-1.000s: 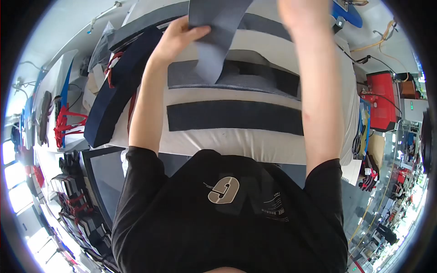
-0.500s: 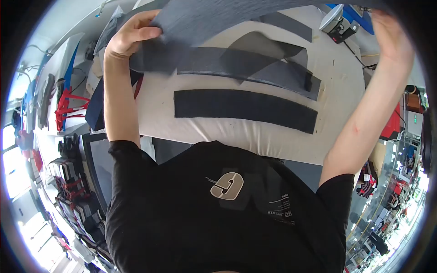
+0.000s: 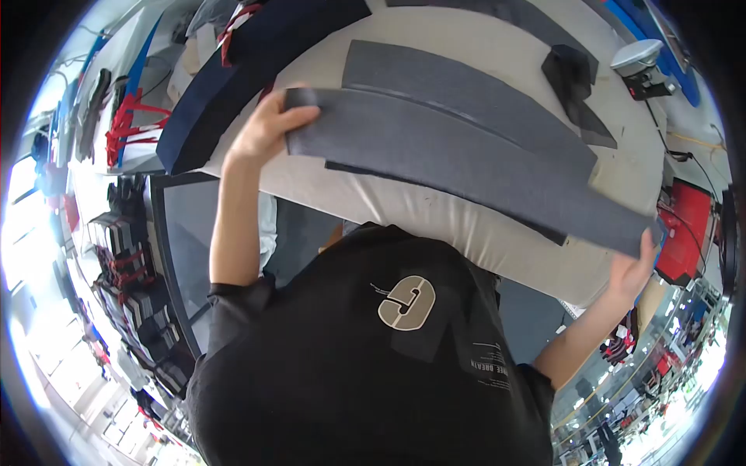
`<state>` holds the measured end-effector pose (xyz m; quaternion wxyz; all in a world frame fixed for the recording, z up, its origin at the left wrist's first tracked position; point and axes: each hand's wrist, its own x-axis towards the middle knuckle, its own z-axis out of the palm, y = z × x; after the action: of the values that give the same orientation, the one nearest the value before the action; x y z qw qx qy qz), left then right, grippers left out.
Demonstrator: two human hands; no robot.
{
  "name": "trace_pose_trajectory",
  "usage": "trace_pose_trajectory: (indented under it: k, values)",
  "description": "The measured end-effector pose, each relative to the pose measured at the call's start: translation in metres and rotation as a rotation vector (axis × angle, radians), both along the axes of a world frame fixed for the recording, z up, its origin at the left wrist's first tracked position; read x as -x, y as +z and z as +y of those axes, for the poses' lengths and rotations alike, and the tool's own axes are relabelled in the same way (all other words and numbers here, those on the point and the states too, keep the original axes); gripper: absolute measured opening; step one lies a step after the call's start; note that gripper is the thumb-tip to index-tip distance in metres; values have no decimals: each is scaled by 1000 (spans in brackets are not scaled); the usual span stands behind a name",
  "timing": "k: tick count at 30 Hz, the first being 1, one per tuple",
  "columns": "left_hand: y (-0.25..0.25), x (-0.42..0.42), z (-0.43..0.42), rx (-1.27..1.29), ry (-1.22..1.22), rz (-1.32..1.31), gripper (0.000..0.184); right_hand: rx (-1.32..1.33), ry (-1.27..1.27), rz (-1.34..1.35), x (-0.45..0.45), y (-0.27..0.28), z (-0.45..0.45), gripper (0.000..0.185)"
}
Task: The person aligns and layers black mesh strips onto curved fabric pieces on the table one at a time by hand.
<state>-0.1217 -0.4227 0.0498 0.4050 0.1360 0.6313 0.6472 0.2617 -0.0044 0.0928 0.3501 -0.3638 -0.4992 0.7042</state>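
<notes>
The head view shows a big, pale table (image 3: 412,211). Over it, a long gray strip (image 3: 435,140) is spread out, hiding most of a black strip (image 3: 550,234). Another gray strip (image 3: 466,81) lies behind. The left hand (image 3: 266,130) pinches one end of the long gray strip; the right hand (image 3: 631,272) pinches the other. Spreading looks done; lining up and letting go seem left.
</notes>
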Motion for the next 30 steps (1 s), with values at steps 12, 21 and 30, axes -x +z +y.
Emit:
trace_pose_trajectory:
  k: [12, 21, 30]
  values:
    - [-48, -49, -4, 363, 98, 151, 18, -16, -23, -404, -21, -38, -43, 32]
    - [-54, -47, 4, 552, 150, 313, 22, -52, 128, -435, -33, -63, -24, 31]
    - [-66, -48, 1, 614, 142, 454, 25, -167, 216, -545, -29, -72, -27, 19]
